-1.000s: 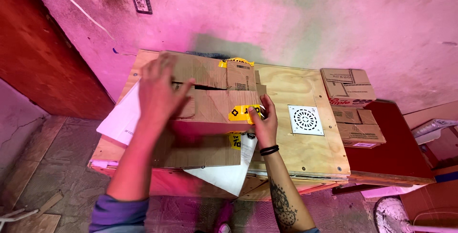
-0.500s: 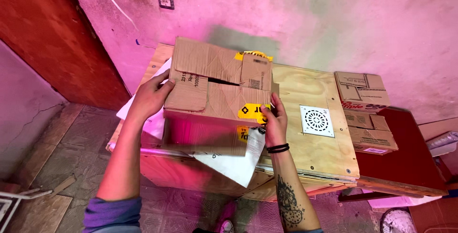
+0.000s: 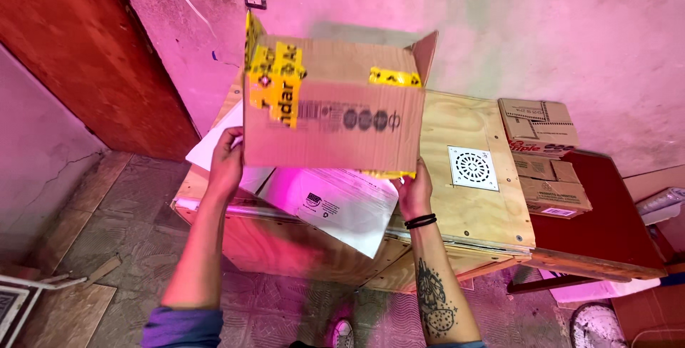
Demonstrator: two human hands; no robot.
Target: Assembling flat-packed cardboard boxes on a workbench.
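Nearest the camera, two bare forearms rise from the lower edge, the right one tattooed and ringed by dark wristbands. The left hand [image 3: 227, 161] is closed on the lower left corner of a cardboard box [image 3: 330, 109], and the right hand [image 3: 415, 192] grips its lower right corner from beneath, so the box is held between and just above both hands, lifted off the bench [image 3: 467, 209]. Its long axis runs left to right, square to the forearms, and both hands are equally near, one at each end. A broad printed face is turned toward the camera; yellow tape [image 3: 275, 80] is wrapped over the upper left corner and a shorter strip sits near the upper right. A flap stands up at the far right top, so the box appears open upward, but what is inside cannot be seen.

Below the box, white paper sheets [image 3: 335, 202] lie on the plywood bench and overhang its near edge. Further right, a white square drain grate [image 3: 472, 167] rests flat on the plywood. Beyond that, small cardboard cartons [image 3: 542, 155] are stacked, closed, against the pink wall [image 3: 542, 27]
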